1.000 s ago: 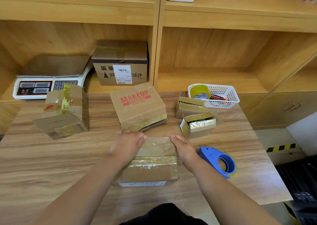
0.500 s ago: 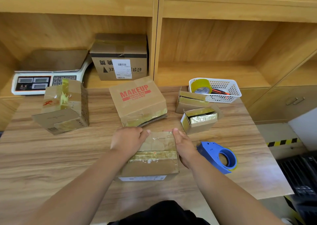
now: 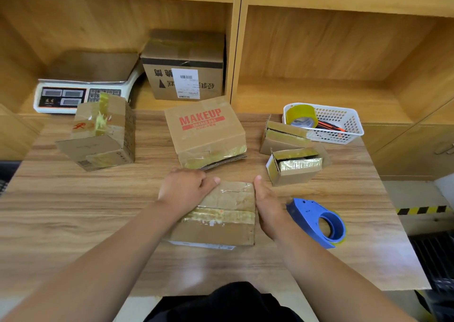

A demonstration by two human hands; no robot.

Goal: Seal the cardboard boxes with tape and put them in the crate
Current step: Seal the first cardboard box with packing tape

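A person's two bare hands frame a small taped cardboard box (image 3: 221, 213) lying on a wooden table (image 3: 73, 211), just below the middle of the view. The left hand (image 3: 184, 189) lies palm down over the box's upper left corner, fingers loosely curled over the far edge and thumb stretched across the top. The right hand (image 3: 266, 205) presses flat and open against the box's right side, thumb pointing up at the far corner. Neither hand lifts the box; it sits on the table with a yellowish tape strip (image 3: 218, 217) running across its top.

At 3 o'clock from the box, just beside the right hand, a blue tape dispenser (image 3: 319, 222) lies on the table. At 12 o'clock stands a tilted box printed "MAKEUP" (image 3: 206, 132), its lower flap partly open. At 10 o'clock a larger taped box (image 3: 103, 135) rests tilted. At 2 o'clock two small boxes with open flaps (image 3: 292, 154) sit close together; behind them, a white plastic basket (image 3: 344, 123) holds a yellow tape roll (image 3: 301, 116) and orange-handled tools.

On the shelf behind the table, a weighing scale (image 3: 73, 93) sits at 10 o'clock, and a labelled carton (image 3: 184, 68) at 12 o'clock beside it.
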